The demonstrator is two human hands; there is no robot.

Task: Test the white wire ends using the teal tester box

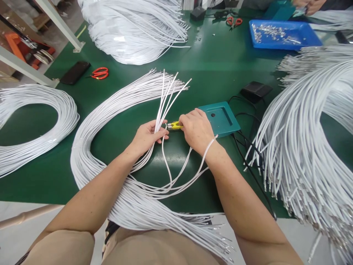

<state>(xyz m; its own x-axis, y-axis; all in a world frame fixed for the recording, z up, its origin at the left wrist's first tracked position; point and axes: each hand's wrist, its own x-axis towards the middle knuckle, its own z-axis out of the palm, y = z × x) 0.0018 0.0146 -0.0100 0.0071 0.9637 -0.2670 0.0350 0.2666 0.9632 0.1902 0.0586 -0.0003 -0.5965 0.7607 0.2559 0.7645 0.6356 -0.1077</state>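
My left hand (151, 135) is closed round a few white cables (164, 101), whose tips fan out above the fingers. My right hand (197, 127) grips a small yellow hand tool with a metal tip (175, 126); the palm hides much of it. The tip is close to the left fingertips, at a short white cable end. A loose cable (167, 162) hangs down from that spot. Another cable end crosses my right wrist. Below, a thick cable bundle (91, 136) curves over the green table (182, 154) and beneath my left forearm.
A teal tray (233, 121) sits beyond my right hand, near a black box (255, 91) and black cords. Further cable coils lie left (64, 106), at the back (132, 29) and right (289, 140). Red-handled scissors (100, 73) and a blue tray (278, 44) of metal bits stand farther off.
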